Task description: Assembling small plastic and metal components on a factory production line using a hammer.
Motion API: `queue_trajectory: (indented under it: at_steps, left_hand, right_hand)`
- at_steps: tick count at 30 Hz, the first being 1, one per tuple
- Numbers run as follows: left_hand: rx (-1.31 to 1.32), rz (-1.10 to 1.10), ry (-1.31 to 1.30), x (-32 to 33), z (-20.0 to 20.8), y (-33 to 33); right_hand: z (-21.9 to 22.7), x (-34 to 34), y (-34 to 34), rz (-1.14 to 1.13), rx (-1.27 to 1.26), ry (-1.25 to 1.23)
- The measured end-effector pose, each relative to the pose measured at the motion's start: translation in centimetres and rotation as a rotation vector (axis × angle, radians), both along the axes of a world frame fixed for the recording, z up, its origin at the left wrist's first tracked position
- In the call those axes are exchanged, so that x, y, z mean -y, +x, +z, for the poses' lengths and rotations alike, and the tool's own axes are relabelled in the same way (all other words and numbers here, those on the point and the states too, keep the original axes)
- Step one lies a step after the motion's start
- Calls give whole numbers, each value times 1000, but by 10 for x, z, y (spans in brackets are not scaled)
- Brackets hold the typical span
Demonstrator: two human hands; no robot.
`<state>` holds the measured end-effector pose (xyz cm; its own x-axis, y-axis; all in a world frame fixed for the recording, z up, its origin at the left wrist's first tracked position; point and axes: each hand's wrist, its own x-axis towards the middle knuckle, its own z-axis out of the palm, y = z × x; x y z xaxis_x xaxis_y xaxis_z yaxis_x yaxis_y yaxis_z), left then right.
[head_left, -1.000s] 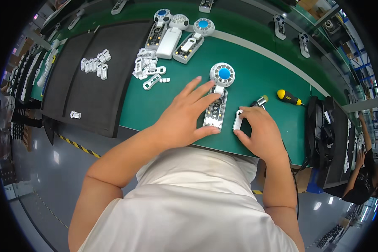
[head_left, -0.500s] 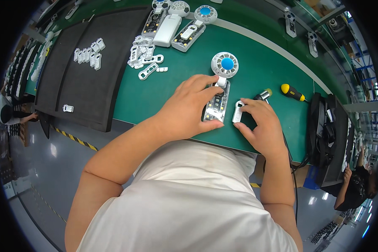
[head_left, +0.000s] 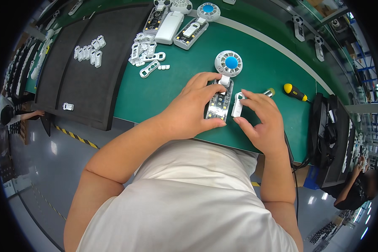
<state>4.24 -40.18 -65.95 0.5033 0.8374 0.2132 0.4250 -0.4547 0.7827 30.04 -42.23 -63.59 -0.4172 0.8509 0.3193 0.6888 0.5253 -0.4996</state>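
A small fan-like device with a round grey grille head and blue centre [head_left: 229, 63] lies on the green table in front of me. Its body is a clear case with a circuit board inside [head_left: 218, 105]. My left hand [head_left: 193, 107] grips this body from the left, fingers over its upper end and thumb at the bottom corner. Just right of the case, my right hand [head_left: 262, 119] pinches an oblong white plastic cover [head_left: 237, 105] by its ends. That cover stands close beside the case, apart from it.
A yellow-black screwdriver [head_left: 295, 92] and a metal tool [head_left: 269, 92], partly behind my right hand, lie to the right. Loose white covers [head_left: 150, 69] and more fan devices [head_left: 190, 33] sit at the upper left. A black tray [head_left: 75, 84] holds several white parts. A black bag [head_left: 319, 122] stands right.
My right hand has brought the white cover slightly up and nearer the clear case, tilting it. My left hand keeps its grip. The whole view has shifted a little.
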Motion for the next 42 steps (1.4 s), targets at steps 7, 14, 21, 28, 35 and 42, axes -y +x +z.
queue_trajectory:
  at_steps: [7,14,21,28,35,42]
  left_hand:
    - [-17,-5,51,0,-5,0]
    - [-25,27,46,3,-11,-1]
    - [-88,53,319,19,-6,-3]
    - [-132,11,431,33,-17,4]
    - [-199,84,531,37,-14,5]
    - [-233,61,583,38,-19,4]
  right_hand:
    - [2,-12,-16,76,-4,13]
    - [7,-19,-31,125,112,39]
    - [16,-17,-35,116,230,95]
    - [12,-15,-27,153,234,109]
    - [12,38,67,-498,527,-213]
    - [29,62,9,-249,-55,-448]
